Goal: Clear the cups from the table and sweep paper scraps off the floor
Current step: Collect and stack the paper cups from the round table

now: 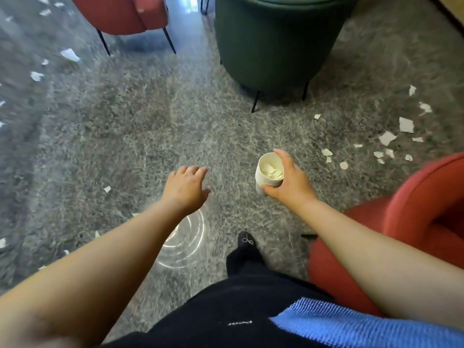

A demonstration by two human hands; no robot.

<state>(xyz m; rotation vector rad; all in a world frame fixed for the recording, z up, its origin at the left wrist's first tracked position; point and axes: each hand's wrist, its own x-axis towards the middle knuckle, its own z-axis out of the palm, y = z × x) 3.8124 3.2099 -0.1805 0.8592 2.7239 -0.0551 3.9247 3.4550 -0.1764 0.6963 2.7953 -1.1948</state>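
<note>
Grey speckled floor (130,126) fills the head view, blurred toward its left edge, where white paper scraps (70,55) lie scattered beside a red chair (125,13) on thin black legs at the top left. A broad open stretch of floor runs between that chair, the dark green armchair (273,43) at top centre and the person's own legs, with only a few small scraps on it. The left hand (187,188) reaches forward over this open floor, fingers relaxed and spread, holding nothing. Below its forearm a bright ring-shaped reflection (185,244) shows on the floor. A black shoe (247,241) points ahead at bottom centre. The right hand (288,179) grips a stack of nested paper cups (268,173) by the rim and side, held upright above the floor, with torn paper inside the top cup. More paper scraps (386,138) are strewn to the right, near another red chair (414,214) just beside the right forearm.
</note>
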